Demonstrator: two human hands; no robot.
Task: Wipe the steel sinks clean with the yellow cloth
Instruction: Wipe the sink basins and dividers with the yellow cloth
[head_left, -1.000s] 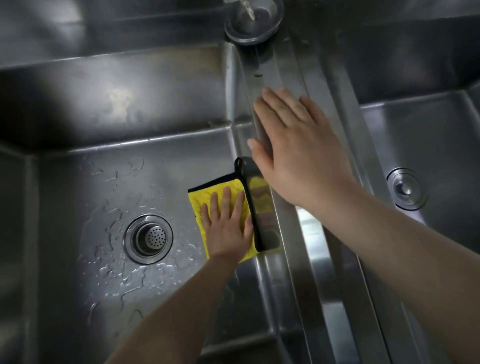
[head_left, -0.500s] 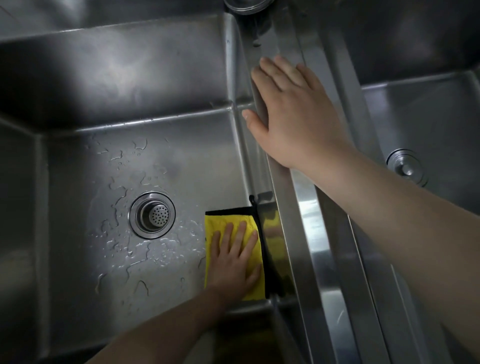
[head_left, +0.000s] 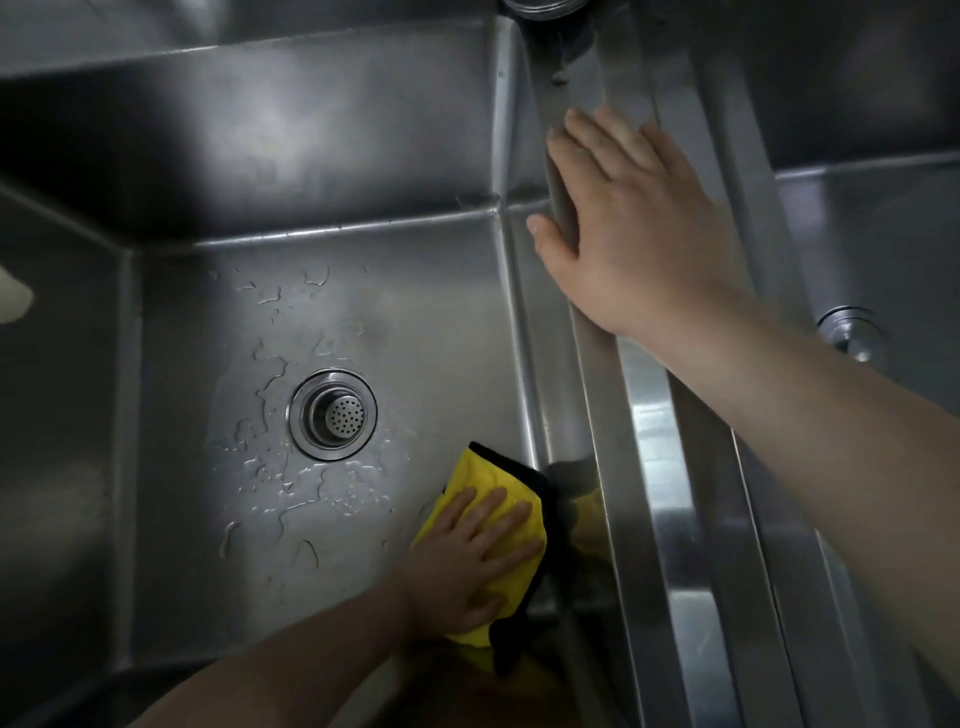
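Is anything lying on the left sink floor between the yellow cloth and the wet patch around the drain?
Nothing visible. The left hand presses the yellow cloth flat on the left sink floor, and only bare steel with water droplets separates it from the drain strainer.

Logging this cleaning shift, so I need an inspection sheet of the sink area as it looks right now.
Surface: left sink floor is wet, with water beads around the drain strainer.
Job's things: yellow cloth lies flat in the near right corner of the left sink.
Clutter: nothing seen.
Hands: left hand presses flat on the cloth; right hand rests flat on the divider ledge.
Cables: nothing seen.
Surroundings: right sink with its own drain.
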